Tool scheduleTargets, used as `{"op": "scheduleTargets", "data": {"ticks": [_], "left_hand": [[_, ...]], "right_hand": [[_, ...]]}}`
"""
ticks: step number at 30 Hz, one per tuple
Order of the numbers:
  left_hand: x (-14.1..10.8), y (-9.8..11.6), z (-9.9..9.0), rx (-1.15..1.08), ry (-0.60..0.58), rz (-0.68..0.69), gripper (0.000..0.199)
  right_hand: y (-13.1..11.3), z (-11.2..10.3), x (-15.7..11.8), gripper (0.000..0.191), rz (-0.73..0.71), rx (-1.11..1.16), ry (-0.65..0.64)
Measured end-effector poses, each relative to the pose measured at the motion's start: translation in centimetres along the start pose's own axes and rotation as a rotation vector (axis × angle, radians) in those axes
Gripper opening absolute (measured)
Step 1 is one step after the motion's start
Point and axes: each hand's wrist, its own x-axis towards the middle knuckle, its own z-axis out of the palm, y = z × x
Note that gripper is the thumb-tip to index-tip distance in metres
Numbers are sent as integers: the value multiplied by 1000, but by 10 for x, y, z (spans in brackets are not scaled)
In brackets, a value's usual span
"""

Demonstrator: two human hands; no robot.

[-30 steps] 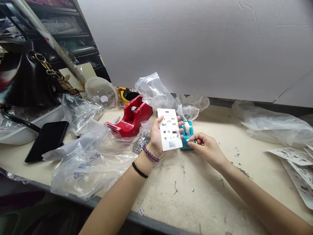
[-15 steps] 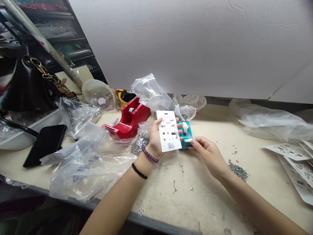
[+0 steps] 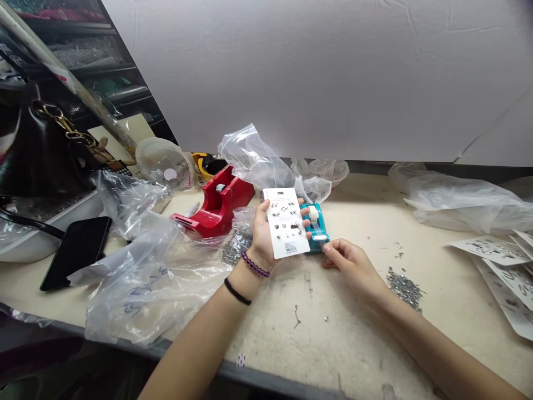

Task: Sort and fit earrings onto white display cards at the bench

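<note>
My left hand holds a white card of small earrings, its face turned up toward me. Several metal studs sit in rows on the card, with print along its lower end. Just behind the card stands a small teal tape dispenser with a roll of tape on it, partly covered by my left fingers and the card. At its front edge, my right hand pinches the end of the clear tape between thumb and forefinger. The strip itself is thin and hard to make out.
A big red tape dispenser and clear plastic bags lie to the left, near a black phone. On the right are a pile of small metal pieces and stacked earring cards. A white panel stands behind.
My right hand has drawn slightly toward me from the dispenser's front edge, thumb and forefinger still together. My left hand holds the card in nearly the same place.
</note>
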Motion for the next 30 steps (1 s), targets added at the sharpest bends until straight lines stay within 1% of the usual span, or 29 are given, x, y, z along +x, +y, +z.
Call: {"op": "scheduleTargets", "data": {"ticks": [2,4,5,7,9,10,12,14,15,17,20,24,27,30], "left_hand": [[0,0,0,-2,-7,-5,60],[-1,0,1,-4,-22,-10,61],[-2,0,2,-2,-30,-15,62],[-4,0,5,6,-49,-35,63],[-6,-1,8,15,-90,-70,63],[-7,-2,9,19,-114,-90,63],[-8,-5,12,21,-149,-128,63],[-8,-10,14,14,-138,-136,59],[-8,-12,15,9,-114,-127,57],[-8,-16,17,11,-50,-102,53],[-8,-19,19,52,30,-85,52],[-9,-20,21,94,22,-99,53],[-9,-22,22,95,0,-117,56],[-9,-22,22,91,3,-133,57]], "right_hand": [[6,1,1,29,-20,-47,-5],[10,0,0,26,-27,-48,-19],[11,-2,-1,26,-27,-21,-42],[4,-10,-5,25,-44,23,-133],[-14,-23,-11,24,-135,-50,-238],[-27,-29,-14,22,-215,-147,-276],[-56,-40,-18,19,-396,-349,-309],[-83,-43,-15,17,-541,-517,-360],[-94,-41,-12,17,-566,-591,-399],[-109,-34,-4,16,-571,-740,-476],[-116,-21,7,15,-515,-892,-535],[-113,-15,11,17,-459,-907,-544],[-112,-16,11,17,-455,-900,-565],[-109,-15,13,17,-446,-887,-567]]}}
